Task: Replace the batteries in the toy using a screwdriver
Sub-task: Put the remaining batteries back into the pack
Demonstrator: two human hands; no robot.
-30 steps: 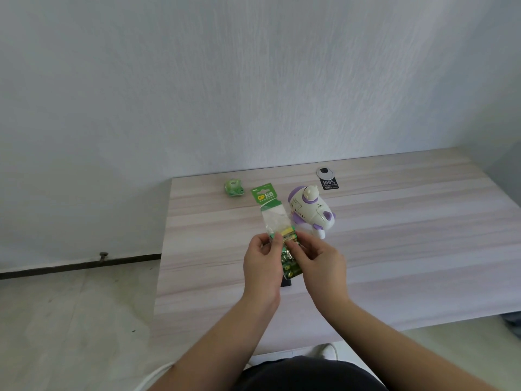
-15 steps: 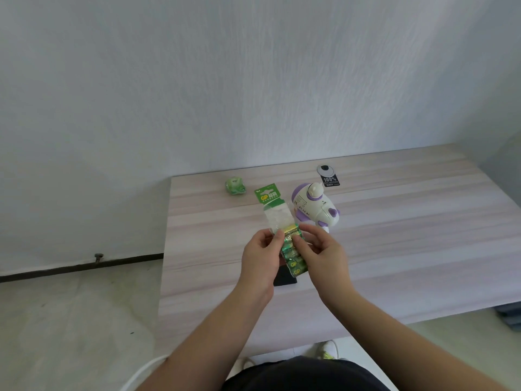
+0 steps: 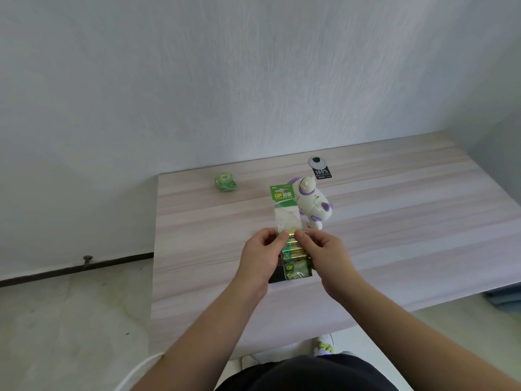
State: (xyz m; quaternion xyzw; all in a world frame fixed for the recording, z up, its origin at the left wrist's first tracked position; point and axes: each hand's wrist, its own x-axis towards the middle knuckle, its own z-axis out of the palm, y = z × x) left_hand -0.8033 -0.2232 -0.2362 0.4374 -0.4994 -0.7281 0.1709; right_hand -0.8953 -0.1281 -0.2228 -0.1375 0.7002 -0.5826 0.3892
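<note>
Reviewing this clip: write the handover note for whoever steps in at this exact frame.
Left hand and right hand both pinch the battery pack held over the table; the pack's upper part looks empty, batteries remain lower down.
The toy lies just beyond the pack, untouched.
No screwdriver can be made out; a dark item under the hands is unclear.
Done: pack picked up, not visibly more.
Left: free the batteries, unscrew the toy's cover, swap batteries, close.

Green GP battery pack (image 3: 290, 221), long strip, clear top part emptied, green-gold batteries (image 3: 296, 259) in lower part, pinched at mid-length in both grips. White-purple toy (image 3: 311, 206) just beyond the grips, lying tilted on tabletop, right of pack's header.
</note>
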